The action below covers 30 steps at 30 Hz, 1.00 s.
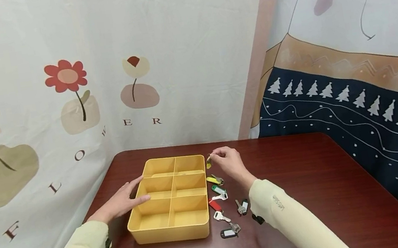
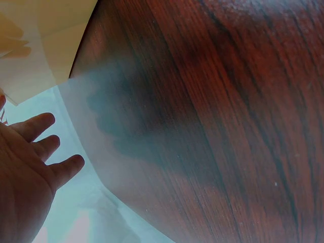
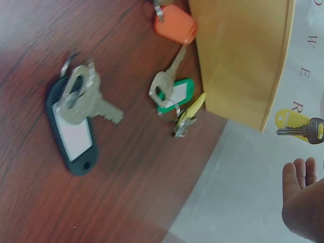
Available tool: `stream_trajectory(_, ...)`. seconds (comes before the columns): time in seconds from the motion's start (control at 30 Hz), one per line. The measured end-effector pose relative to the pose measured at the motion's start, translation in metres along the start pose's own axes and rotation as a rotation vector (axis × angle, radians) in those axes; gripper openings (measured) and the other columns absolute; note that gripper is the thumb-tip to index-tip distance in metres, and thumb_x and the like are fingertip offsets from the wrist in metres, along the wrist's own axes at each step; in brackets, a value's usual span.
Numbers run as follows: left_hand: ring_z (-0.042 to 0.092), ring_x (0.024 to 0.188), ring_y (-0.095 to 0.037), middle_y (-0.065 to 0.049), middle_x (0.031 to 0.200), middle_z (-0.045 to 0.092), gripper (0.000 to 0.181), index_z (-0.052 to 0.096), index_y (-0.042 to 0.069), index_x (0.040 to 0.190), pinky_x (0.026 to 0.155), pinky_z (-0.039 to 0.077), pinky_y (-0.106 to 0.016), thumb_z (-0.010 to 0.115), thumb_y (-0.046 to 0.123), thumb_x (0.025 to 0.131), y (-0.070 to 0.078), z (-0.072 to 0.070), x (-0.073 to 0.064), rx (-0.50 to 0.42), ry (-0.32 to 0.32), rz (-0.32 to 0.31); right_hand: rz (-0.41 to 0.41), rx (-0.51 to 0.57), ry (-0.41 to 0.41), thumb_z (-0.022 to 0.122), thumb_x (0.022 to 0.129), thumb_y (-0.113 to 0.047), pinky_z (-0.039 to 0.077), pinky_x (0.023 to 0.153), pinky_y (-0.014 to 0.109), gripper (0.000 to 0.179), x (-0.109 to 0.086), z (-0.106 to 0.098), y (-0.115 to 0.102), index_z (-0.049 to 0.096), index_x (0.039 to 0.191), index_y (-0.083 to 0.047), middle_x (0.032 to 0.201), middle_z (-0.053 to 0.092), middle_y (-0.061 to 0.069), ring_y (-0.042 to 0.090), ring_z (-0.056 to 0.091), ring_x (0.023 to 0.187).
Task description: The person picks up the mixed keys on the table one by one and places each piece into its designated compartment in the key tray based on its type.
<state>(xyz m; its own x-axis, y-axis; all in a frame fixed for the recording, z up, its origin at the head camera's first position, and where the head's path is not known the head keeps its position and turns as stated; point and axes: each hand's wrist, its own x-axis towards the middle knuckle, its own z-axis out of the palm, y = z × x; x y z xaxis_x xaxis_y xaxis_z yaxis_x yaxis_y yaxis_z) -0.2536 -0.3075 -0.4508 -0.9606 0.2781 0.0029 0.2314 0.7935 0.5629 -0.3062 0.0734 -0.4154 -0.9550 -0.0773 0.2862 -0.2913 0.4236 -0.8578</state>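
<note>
Yellow and flat, toothed and metallic: pinches tag [image 3: 286, 117] and key [image 3: 298, 131] in right hand [image 1: 230, 163]. Rests left hand [image 1: 119, 201] with loosely spread fingers against smooth, six-celled box [image 1: 169, 234].

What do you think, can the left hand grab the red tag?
Probably not from there: the yellow box stands between the left hand and the red tag. It would likely have to reach over.

Yellow tag [image 1: 209, 165] in right-hand fingers [image 1: 219, 151]
</note>
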Motion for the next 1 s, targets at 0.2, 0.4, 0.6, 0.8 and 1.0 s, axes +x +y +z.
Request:
stream_trajectory(0.2, 0.014, 0.142, -0.056, -0.037, 0.152, 0.027, 0.089, 0.029, 0.007, 0.155, 0.108, 0.019, -0.071, 0.065, 0.056, 0.09, 0.0, 0.0, 0.0, 0.008, -0.006, -0.017, 0.007, 0.022, -0.015, 0.069, 0.093, -0.019, 0.049, 0.075, 0.032, 0.013, 0.0, 0.01, -0.013, 0.076, 0.09, -0.008, 0.099, 0.069, 0.001, 0.017, 0.058, 0.091)
stream_trajectory(0.4, 0.014, 0.142, -0.057, -0.037, 0.151, 0.028, 0.089, 0.029, 0.007, 0.155, 0.108, 0.019, -0.07, 0.065, 0.056, 0.09, 0.0, 0.001, 0.0, 0.005, -0.006, -0.012, -0.008, 0.025, -0.019, 0.071, 0.092, -0.019, 0.049, 0.081, 0.035, 0.013, 0.0, 0.018, -0.02, 0.076, 0.087, -0.008, 0.101, 0.069, 0.002, 0.017, 0.059, 0.094)
stream_trajectory(0.6, 0.013, 0.142, -0.057, -0.037, 0.151, 0.028, 0.089, 0.03, 0.006, 0.155, 0.109, 0.019, -0.071, 0.065, 0.055, 0.09, 0.001, 0.001, -0.001, 0.002, 0.0, -0.013, -0.042, 0.01, -0.035, 0.071, 0.092, -0.02, 0.048, 0.084, 0.036, 0.014, 0.0, 0.026, -0.025, 0.076, 0.085, -0.009, 0.101, 0.068, 0.002, 0.017, 0.059, 0.094)
stream_trajectory(0.8, 0.013, 0.142, -0.057, -0.037, 0.152, 0.027, 0.089, 0.029, 0.006, 0.155, 0.109, 0.018, -0.071, 0.065, 0.056, 0.09, 0.001, 0.001, -0.001, 0.0, -0.005, -0.016, -0.048, 0.017, -0.063, 0.07, 0.092, -0.019, 0.048, 0.084, 0.035, 0.013, -0.002, 0.035, -0.032, 0.077, 0.086, -0.009, 0.102, 0.069, 0.0, 0.016, 0.059, 0.095)
stream_trajectory(1.0, 0.012, 0.142, -0.056, -0.037, 0.152, 0.026, 0.089, 0.029, 0.007, 0.155, 0.108, 0.018, -0.071, 0.065, 0.056, 0.09, 0.001, 0.001, -0.001, -0.002, -0.011, -0.017, -0.062, 0.009, -0.081, 0.071, 0.092, -0.019, 0.049, 0.083, 0.032, 0.013, -0.004, 0.048, -0.045, 0.077, 0.086, -0.008, 0.103, 0.07, 0.001, 0.016, 0.061, 0.097)
